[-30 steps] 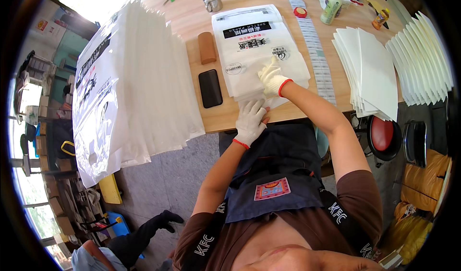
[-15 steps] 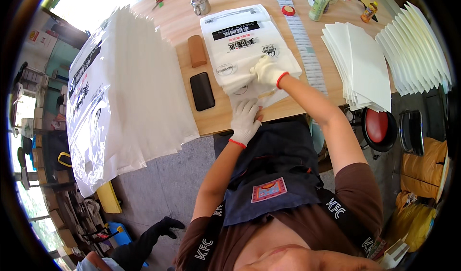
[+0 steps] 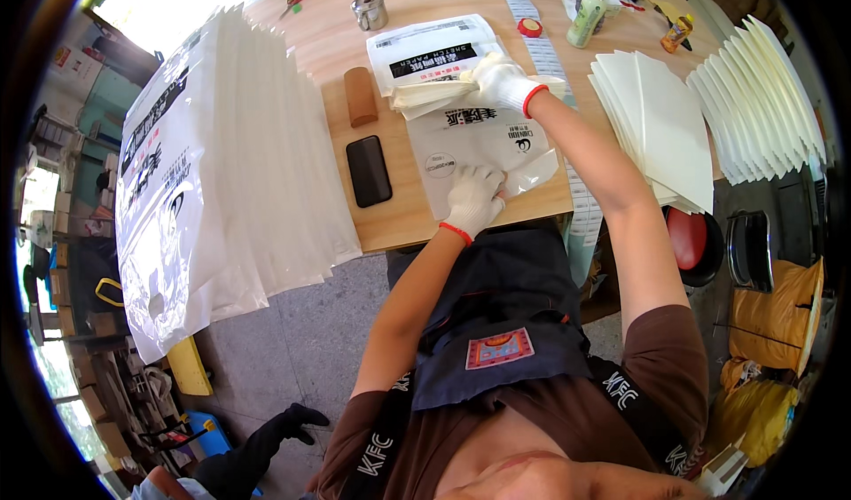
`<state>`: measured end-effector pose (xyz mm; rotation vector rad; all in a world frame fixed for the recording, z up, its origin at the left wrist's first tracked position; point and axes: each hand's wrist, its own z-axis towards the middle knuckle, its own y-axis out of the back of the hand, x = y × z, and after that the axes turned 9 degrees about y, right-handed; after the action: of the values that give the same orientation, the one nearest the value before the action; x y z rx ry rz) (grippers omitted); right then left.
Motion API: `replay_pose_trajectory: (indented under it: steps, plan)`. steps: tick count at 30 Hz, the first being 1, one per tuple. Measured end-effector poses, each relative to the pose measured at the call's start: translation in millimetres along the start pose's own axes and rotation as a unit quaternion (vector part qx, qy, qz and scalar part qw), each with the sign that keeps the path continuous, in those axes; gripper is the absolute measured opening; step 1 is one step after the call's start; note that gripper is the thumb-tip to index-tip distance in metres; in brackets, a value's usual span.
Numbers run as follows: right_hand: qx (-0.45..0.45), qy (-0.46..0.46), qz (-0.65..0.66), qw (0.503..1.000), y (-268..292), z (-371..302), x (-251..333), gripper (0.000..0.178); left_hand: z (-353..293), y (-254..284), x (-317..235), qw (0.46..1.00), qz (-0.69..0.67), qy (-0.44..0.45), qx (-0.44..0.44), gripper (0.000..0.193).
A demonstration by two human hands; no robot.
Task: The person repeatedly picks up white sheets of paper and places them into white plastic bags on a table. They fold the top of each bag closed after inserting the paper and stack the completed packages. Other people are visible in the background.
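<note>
Printed clear plastic bags (image 3: 434,43) lie in a stack on the wooden table in front of me. My right hand (image 3: 503,83), in a white glove with a red cuff, is closed on the folded-back lower part of the upper bags, holding it raised toward the far side. Beneath that fold, a single printed plastic bag (image 3: 456,145) is uncovered down to the near table edge. On its lower end rests my left hand (image 3: 476,200), gloved the same way, fingers laid out on the plastic. The left fingertips show only in part.
A large pile of packed plastic bags (image 3: 257,163) covers the left. Beside the stack are a black phone (image 3: 369,171) and a brown block (image 3: 361,97). A metal cup (image 3: 369,11) stands farther back. White paper sheets (image 3: 651,119) lie at right, past a measuring strip (image 3: 542,52).
My right hand has moved away from me, folding the upper bags back and exposing the bag beneath. My left hand has slid up and right onto that bag.
</note>
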<state>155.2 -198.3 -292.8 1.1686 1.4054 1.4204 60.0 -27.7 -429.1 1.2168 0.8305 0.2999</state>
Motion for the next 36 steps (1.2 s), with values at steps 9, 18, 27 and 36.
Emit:
replay_pose_trajectory:
  steps: [9, 18, 27, 36]
  plan:
    - [-0.162, -0.134, 0.409, 0.888, -63.8, -74.8, 49.5, 0.040, -32.8, 8.7, 29.0, 0.974, -0.050, 0.215, 0.042, 0.044]
    - [-0.231, 0.048, 0.185, 0.954, -194.1, -117.5, 47.0, 0.022, -81.2, 28.9, 32.5, 0.998, 0.036, 0.046, -0.028, 0.034]
    - [0.006, 0.065, -0.052, 0.997, -105.4, -153.3, 93.1, 0.032, -21.5, 80.8, -3.4, 0.980, -0.167, 0.087, -0.064, 0.032]
    - [-0.176, -0.293, -0.122, 0.932, -47.9, -276.0, -55.1, 0.039, 0.5, 22.4, 12.3, 0.985, 0.159, 0.050, -0.050, 0.064]
